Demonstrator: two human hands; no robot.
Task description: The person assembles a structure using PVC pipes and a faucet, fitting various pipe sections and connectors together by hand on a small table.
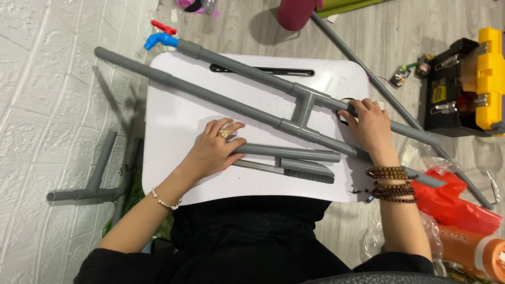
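Along the bottom edge of the frame, the person's dark clothing fills the foreground, with both forearms reaching up onto a small white rectangular lap table (173, 173). Left of centre, the left hand (213, 150), wearing a gold ring and a thin wrist bracelet, lies palm down with its fingers curled over the near end of a short loose grey plastic pipe (294, 153), which lies flat on the table and runs toward the right. Just below that pipe, touching or nearly so, lies a grey-handled hand saw (294, 169) with its blade pointing left under the hand. Right of centre, the right hand (371, 126), with brown wooden bead bracelets (392, 183) wound round the wrist, is closed loosely over the right part of a grey plastic pipe assembly (252, 89): two long pipes running diagonally from upper left to lower right, joined by a short cross piece between tee fittings (304, 108). At the upper left end of the farther pipe sits a blue plastic tap (160, 40), with a red piece just beyond it. A dark slot (263, 70) runs along the far edge of the table. Lower right, a red plastic bag (457, 202) lies on the floor. At the left, a second grey tee-shaped pipe piece (89, 184) rests on the floor. At the upper right stands a black and yellow toolbox (468, 84).
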